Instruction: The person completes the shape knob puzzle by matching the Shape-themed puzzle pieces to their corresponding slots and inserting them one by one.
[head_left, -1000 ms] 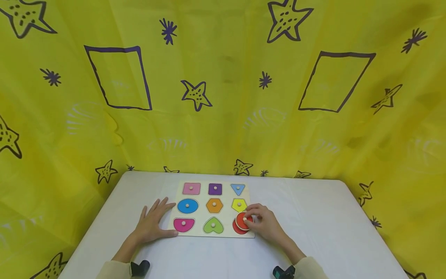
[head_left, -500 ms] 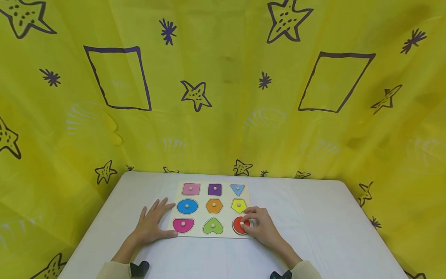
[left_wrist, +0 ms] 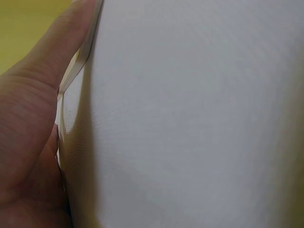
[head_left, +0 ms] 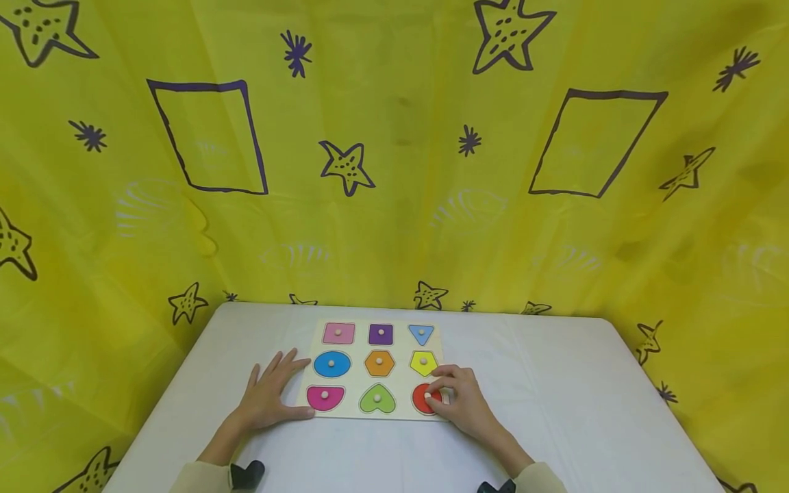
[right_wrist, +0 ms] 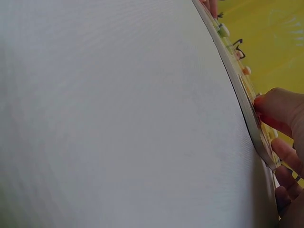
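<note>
A wooden shape puzzle board [head_left: 351, 409] lies flat on the table, its knobbed pieces sitting in their places. My right hand [head_left: 465, 404] is at the near right corner, thumb and index finger pinching the small knob of the red circle piece [head_left: 420, 404], which lies level in its hollow. Fingers cover the circle's right side. With fingers spread, my left hand [head_left: 266, 397] rests at the board's left edge, thumb at the near left corner. In the left wrist view the thumb [left_wrist: 61, 42] lies along the board's edge.
Other pieces on the board include a green heart [head_left: 377, 404], a yellow pentagon [head_left: 422, 368] and a blue oval [head_left: 331, 373]. A white cloth [head_left: 542, 383] covers the table. Behind it hangs a yellow curtain [head_left: 394, 239] with dark star drawings.
My right hand has brought the red circle down and slightly left, from tilted over its red hollow to lying level inside it. The left hand has stayed put.
</note>
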`<action>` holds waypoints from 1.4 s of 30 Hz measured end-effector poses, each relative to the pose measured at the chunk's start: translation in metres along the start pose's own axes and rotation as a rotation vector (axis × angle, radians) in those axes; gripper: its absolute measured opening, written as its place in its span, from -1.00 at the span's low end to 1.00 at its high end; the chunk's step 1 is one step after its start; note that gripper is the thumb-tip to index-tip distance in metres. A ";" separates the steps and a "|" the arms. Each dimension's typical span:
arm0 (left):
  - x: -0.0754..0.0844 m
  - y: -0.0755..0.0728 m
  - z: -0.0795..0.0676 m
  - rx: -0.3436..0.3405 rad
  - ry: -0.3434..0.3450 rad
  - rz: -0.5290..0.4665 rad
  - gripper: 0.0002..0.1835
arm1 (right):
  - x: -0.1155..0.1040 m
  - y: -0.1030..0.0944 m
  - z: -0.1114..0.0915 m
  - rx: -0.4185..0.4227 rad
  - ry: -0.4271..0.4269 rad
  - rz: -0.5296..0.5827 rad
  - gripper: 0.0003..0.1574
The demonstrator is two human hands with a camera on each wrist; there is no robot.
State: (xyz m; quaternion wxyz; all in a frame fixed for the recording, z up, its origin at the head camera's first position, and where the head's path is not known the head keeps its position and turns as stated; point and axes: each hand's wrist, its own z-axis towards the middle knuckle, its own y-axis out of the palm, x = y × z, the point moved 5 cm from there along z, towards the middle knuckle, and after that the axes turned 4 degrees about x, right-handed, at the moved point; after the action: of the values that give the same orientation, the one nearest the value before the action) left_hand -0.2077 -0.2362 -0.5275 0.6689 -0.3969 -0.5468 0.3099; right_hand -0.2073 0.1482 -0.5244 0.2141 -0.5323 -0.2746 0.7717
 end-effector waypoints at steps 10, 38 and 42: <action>-0.002 0.000 -0.001 -0.008 -0.008 0.001 0.10 | 0.002 0.003 -0.001 0.006 0.016 -0.010 -0.82; -0.006 0.006 -0.006 0.055 0.058 -0.058 0.09 | 0.004 0.005 -0.002 -0.073 -0.019 -0.001 -0.79; -0.003 0.002 -0.009 -0.006 0.028 -0.089 0.07 | 0.004 0.000 -0.002 -0.152 -0.004 0.024 -0.61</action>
State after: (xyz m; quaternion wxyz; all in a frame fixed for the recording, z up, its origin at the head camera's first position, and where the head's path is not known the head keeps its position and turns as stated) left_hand -0.2000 -0.2399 -0.5312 0.6886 -0.3782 -0.5554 0.2726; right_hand -0.2073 0.1512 -0.5279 0.1630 -0.5488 -0.3265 0.7521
